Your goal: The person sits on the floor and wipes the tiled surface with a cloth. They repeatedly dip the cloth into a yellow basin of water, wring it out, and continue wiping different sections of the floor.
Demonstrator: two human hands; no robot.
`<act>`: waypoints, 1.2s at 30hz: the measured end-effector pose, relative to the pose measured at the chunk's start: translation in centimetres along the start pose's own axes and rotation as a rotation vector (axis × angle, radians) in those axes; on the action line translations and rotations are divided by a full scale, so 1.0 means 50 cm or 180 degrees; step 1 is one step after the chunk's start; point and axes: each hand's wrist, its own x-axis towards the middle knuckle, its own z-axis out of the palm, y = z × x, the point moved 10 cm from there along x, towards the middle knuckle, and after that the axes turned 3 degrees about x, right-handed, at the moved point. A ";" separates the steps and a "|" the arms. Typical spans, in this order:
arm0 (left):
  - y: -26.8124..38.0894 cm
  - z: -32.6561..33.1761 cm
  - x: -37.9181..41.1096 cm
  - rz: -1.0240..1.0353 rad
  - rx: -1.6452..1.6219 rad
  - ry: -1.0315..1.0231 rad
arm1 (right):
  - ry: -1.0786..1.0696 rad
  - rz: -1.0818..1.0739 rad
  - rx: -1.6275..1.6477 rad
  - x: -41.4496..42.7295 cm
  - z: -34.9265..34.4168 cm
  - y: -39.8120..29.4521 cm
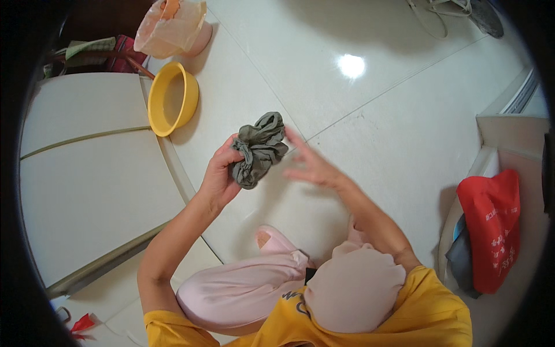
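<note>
A bunched, dark grey-green cloth (pixel 260 149) is gripped in my left hand (pixel 223 173), with the thumb pressed over its folds. It hangs above the pale tiled floor, near the middle of the view. Just to the right of the cloth is my right hand (pixel 314 167), slightly blurred, its fingers spread and holding nothing. One fingertip is close to the cloth's right edge; whether it touches cannot be told.
A yellow plastic basin (pixel 190 102) leans on its side against a white panel (pixel 95 186). Behind it stands a pink bin with a plastic liner (pixel 173 34). A red bag (pixel 494 230) lies at the right. My slippered foot (pixel 275 243) is below my hands.
</note>
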 end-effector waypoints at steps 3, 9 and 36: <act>0.027 0.055 0.028 0.0088 -0.0145 0.0086 | 0.0256 -0.0061 0.0632 0.023 0.023 0.013; -0.001 -0.001 0.171 0.0889 0.0555 0.0391 | 0.1012 0.0037 -0.0127 0.068 -0.194 -0.019; -0.161 0.084 0.311 0.2969 0.4312 0.0192 | 0.0881 -0.0508 -0.3252 0.119 -0.368 0.038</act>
